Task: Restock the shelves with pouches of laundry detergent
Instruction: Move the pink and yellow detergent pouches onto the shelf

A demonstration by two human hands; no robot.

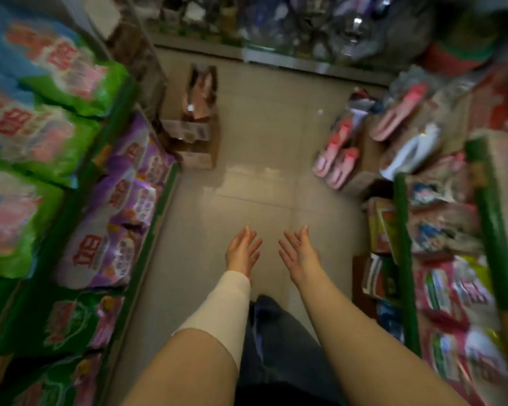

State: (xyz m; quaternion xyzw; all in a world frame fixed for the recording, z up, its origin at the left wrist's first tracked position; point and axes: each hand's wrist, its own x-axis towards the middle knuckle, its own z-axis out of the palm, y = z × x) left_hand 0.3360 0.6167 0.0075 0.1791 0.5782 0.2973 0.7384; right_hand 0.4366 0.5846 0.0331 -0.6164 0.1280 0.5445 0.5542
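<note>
Detergent pouches stacked flat on the green-edged shelf, labels up for shoppers. Right of that shelf, left hand and right hand, fingers straight, empty, probably readied for another pouch.

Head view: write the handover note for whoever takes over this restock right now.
Left hand: open, empty, held out over the aisle floor.
Right hand: open, empty, beside it.
Stock: purple pouches and green pouches lie on the left shelves.
Done: no pouch is in hand; those shelves look well filled.
Left: the open cardboard box on the floor ahead may hold more; its contents are too blurred to tell.
</note>
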